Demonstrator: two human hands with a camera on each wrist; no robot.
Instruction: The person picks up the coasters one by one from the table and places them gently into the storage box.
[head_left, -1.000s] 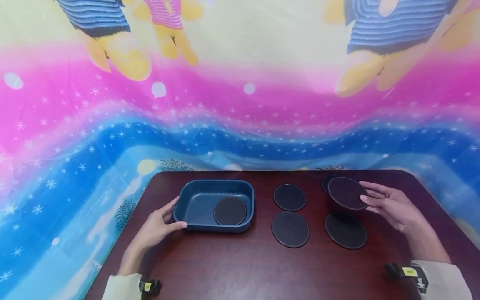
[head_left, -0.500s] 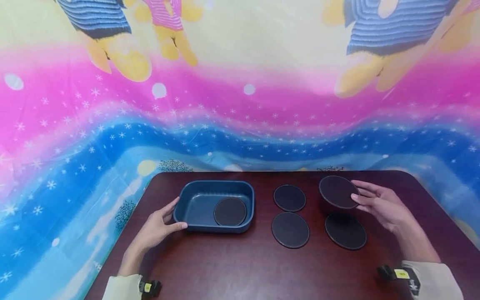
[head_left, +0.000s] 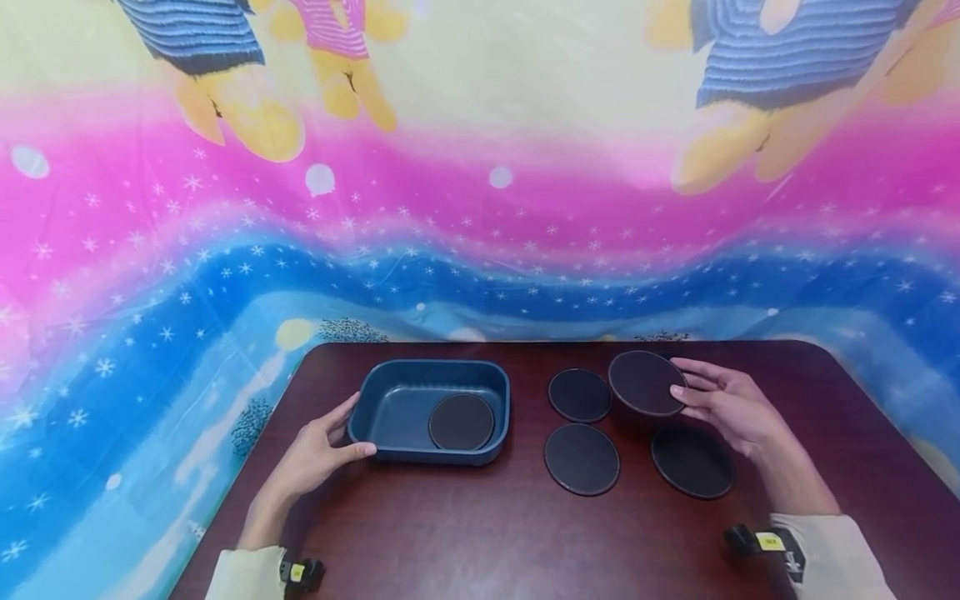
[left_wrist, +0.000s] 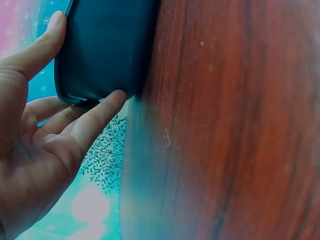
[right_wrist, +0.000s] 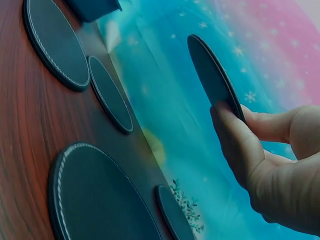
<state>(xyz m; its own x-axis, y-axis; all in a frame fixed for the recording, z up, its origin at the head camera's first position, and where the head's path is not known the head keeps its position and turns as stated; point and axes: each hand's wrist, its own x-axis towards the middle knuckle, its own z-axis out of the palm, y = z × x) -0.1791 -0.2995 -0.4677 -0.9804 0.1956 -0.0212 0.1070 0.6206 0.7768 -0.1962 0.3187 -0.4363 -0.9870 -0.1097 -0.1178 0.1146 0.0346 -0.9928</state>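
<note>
A dark blue rectangular box (head_left: 393,417) with rounded corners stands on the left of the table, a round black coaster (head_left: 461,422) lying in its right part. My left hand (head_left: 318,446) holds the box at its left end, the thumb at the rim and the fingers (left_wrist: 102,117) along the outer wall. Between thumb and fingers, my right hand (head_left: 720,404) pinches another black coaster (head_left: 647,383) by its right edge, raised above the table. The right wrist view shows this coaster (right_wrist: 215,75) nearly edge-on.
Two coasters, one far (head_left: 580,395) and one near (head_left: 582,459), lie right of the box. Another coaster (head_left: 693,462) lies below the right hand. The right wrist view also shows a far coaster (right_wrist: 172,212), hidden in the head view. A printed cloth (head_left: 480,242) hangs behind the table (head_left: 480,533).
My right hand has carried its coaster leftward, from the table's right part to beside the far coaster. The left hand and the box have stayed in place.
</note>
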